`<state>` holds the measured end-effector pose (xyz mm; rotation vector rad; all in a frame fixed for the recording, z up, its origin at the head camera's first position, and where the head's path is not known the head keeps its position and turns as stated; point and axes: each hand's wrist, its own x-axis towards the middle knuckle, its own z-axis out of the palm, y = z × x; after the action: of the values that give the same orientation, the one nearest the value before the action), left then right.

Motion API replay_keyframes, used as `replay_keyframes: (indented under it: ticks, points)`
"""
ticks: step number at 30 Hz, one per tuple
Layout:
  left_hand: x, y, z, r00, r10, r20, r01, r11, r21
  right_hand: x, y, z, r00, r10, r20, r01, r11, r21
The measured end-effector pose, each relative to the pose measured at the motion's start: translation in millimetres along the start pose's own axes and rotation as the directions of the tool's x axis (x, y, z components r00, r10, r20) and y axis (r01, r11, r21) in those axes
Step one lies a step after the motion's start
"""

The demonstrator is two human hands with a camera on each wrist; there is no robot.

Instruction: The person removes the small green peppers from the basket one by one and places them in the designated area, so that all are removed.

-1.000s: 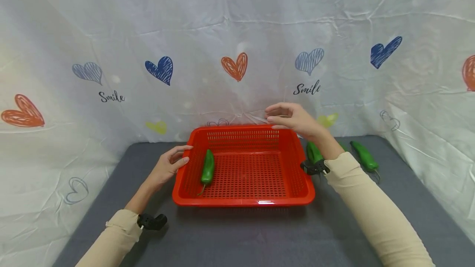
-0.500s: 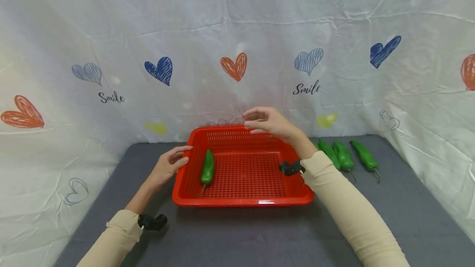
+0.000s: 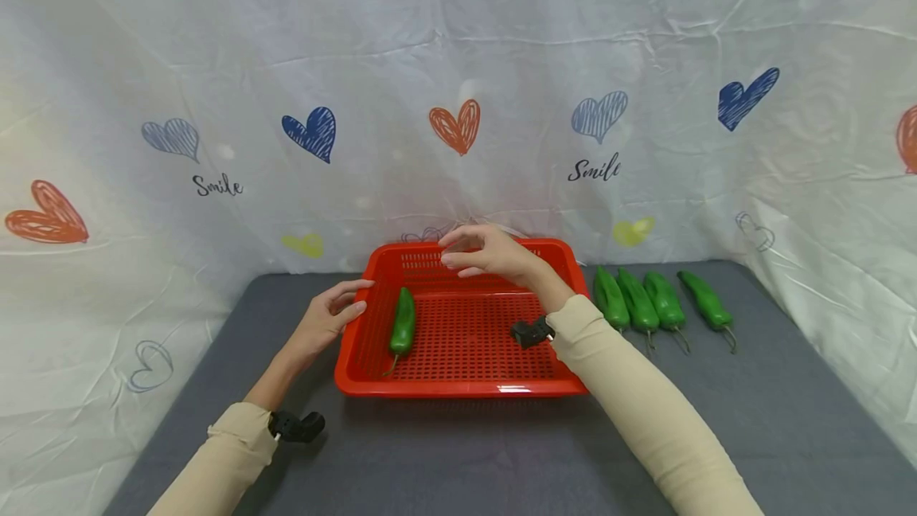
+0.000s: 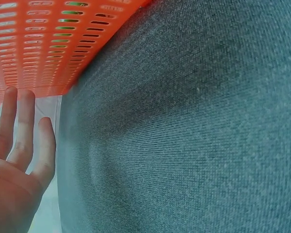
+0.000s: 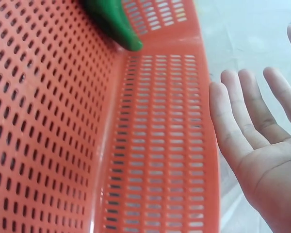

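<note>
A red perforated plastic basket (image 3: 466, 388) stands on the grey tabletop. One long green chili pepper (image 3: 403, 322) lies inside it along the left wall, stem toward the front. My left hand (image 3: 325, 313) rests its fingertips on the basket's left rim; in the left wrist view its visible fingers are straight beside the slotted outer wall. Raised over the back part of the basket is my right hand (image 3: 487, 252), its fingers loosely bent. The right wrist view shows a bare palm (image 5: 276, 170), with the fingers spread near the basket's rim.
To the right of the basket, several green chili peppers (image 3: 637, 299) lie side by side, with another chili pepper (image 3: 708, 301) a little apart from them. A white cloth (image 3: 458, 62) printed with hearts and "Smile" hangs behind the grey tabletop (image 3: 458, 460).
My right hand has moved left from the basket's back right corner and sunk slightly, uncovering the chili peppers on the right. The left hand has stayed at the rim.
</note>
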<state>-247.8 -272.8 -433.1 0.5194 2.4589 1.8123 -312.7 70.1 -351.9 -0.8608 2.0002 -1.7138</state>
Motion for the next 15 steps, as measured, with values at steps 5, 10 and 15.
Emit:
replay_keyframes:
  ticks: [5,10,15]
  points:
    - [1.5,0.1,0.5,1.000,0.003,-0.005,-0.003,1.000,-0.001,6.7,5,7,1.000,0.024,0.019,-0.024,1.000,-0.020]
    - [1.4,-0.7,0.2,1.000,0.003,-0.006,-0.003,1.000,0.001,13.3,13,17,0.997,0.064,0.042,-0.062,0.997,-0.055]
    - [0.0,0.0,1.3,1.000,-0.002,-0.009,0.002,1.000,0.005,22.7,28,27,0.989,0.121,0.089,-0.114,0.990,-0.082]
